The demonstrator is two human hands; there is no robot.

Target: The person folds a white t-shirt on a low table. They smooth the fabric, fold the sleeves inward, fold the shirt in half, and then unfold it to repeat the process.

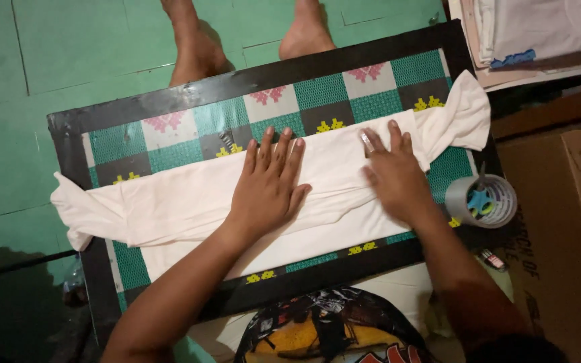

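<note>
While the white cloth (189, 202) lies stretched across the patterned board (129, 101), its long axis runs left to right in the head view, tilting slightly upward toward the right, with one bunched end hanging past the board's left edge and the other reaching the upper right corner. Both hands rest flat on top of it, palms down and fingers spread, gripping nothing. The left hand (268, 185) presses near the middle of the cloth, fingers pointing away from the person toward the far edge of the board; the right hand (393, 171) sits just beside it, nearer the right end, so that end lies closest to the right hand while the left end is well apart from both. A roll of tape (485, 200) with small scissors (479, 200) tucked inside stands near the right wrist, on the board's right edge. Another person's bare feet (250, 33) stand on the green floor beyond the far side, and folded fabric (539, 27) is stacked at the upper right.
</note>
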